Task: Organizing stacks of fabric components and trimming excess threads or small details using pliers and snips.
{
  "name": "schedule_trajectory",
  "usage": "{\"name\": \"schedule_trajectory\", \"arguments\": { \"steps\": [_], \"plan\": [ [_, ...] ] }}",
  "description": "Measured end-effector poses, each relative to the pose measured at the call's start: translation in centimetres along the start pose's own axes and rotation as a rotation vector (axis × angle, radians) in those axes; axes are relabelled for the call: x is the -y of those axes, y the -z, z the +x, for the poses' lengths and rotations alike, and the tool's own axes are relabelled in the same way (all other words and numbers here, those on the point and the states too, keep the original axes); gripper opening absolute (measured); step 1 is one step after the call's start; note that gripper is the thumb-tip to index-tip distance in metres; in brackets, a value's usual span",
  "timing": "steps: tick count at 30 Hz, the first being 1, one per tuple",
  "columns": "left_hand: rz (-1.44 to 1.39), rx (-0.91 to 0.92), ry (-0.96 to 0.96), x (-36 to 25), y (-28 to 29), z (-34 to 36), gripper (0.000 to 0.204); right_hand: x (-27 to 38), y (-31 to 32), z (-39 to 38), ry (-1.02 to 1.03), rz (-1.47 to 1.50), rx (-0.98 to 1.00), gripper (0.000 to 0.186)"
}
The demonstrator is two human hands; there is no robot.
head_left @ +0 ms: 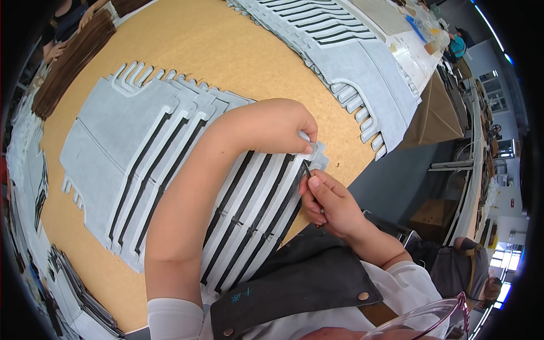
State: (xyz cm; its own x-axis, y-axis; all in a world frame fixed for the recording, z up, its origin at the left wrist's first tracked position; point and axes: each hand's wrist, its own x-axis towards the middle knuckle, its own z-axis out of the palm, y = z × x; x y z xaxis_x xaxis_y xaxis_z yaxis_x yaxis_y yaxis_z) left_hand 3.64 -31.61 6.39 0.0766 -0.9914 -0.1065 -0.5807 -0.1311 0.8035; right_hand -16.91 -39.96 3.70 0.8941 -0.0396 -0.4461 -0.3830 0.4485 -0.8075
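A fanned stack of pale grey cut panels with dark strips (141,153) lies on a tan board table (226,51). My left hand (277,127) presses on the top panel near its tabbed end, fingertips pinching the edge at the right. My right hand (326,201) is closed around a thin dark tool (306,169), whose tip touches the dark strip beside my left fingertips.
A second row of grey panels (351,62) runs along the table's far side. Dark brown pieces (68,62) are stacked at the upper left, by another person's hand (54,51). More grey and dark pieces (73,289) lie at the lower left. The table edge drops off at the right.
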Motion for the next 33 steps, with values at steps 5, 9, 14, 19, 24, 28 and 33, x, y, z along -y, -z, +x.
{"name": "schedule_trajectory", "arguments": {
  "steps": [5,9,14,19,24,28,33],
  "plan": [
    [-0.009,-0.008,-0.012,0.3,-0.2,0.1,0.02,-0.1,-0.3,0.0,0.008,0.032,-0.014,0.028],
    [-0.007,-0.001,0.0,0.0,0.0,0.0,0.02,-0.3,-0.3,0.1,0.019,0.047,-0.016,0.028],
    [-0.004,0.003,-0.004,0.1,0.0,0.1,0.02,-0.4,-0.3,0.0,0.017,0.049,-0.032,0.027],
    [-0.052,-0.046,-0.075,0.7,0.6,-0.2,0.018,-0.3,-0.2,-1.0,0.026,-0.067,-0.023,0.029],
    [-0.199,0.021,0.097,2.0,2.5,-0.8,0.018,0.9,-0.5,-0.5,0.172,-0.142,-0.127,0.043],
    [-0.02,-0.053,0.013,2.7,0.6,-0.3,0.019,1.4,-0.2,0.9,0.004,0.112,-0.131,0.045],
    [0.051,0.021,0.077,2.3,1.0,-0.3,0.02,1.2,-0.1,1.6,0.009,0.225,-0.027,0.038]
  ]
}}
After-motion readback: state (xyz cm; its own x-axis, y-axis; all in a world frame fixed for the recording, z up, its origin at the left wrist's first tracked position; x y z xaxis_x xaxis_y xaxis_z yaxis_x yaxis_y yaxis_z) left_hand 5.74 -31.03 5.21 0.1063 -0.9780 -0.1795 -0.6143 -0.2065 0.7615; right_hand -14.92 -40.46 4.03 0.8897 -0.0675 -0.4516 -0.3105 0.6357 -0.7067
